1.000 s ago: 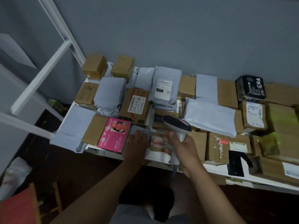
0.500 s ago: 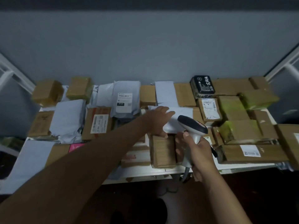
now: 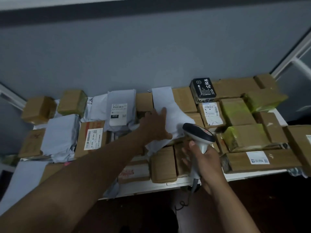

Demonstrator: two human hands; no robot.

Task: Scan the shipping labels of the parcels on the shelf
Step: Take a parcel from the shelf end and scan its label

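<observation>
A white shelf (image 3: 168, 186) carries several cardboard boxes and grey mailer bags. My left hand (image 3: 154, 126) reaches across the middle and grips the left edge of a grey mailer bag (image 3: 175, 118), which is lifted and tilted, its blank side up. My right hand (image 3: 204, 163) holds a grey-and-white barcode scanner (image 3: 199, 134) by its handle, just right of the bag, with its head pointing toward the parcels. Labels show on a grey bag (image 3: 118, 113), a brown box (image 3: 93, 138), a small box (image 3: 211, 112) and a long box (image 3: 258, 158).
A black box (image 3: 202, 89) with white lettering stands at the back near the grey wall. Boxes wrapped in yellow-green tape (image 3: 239, 137) crowd the right side. White frame posts (image 3: 292, 52) rise at the right. The scanner's cable (image 3: 183, 202) hangs below the shelf edge over the dark floor.
My view swung right along the shelf. My left hand left the front parcel, reached to the middle and took the grey mailer bag, lifting its edge. The scanner moved right with my right hand.
</observation>
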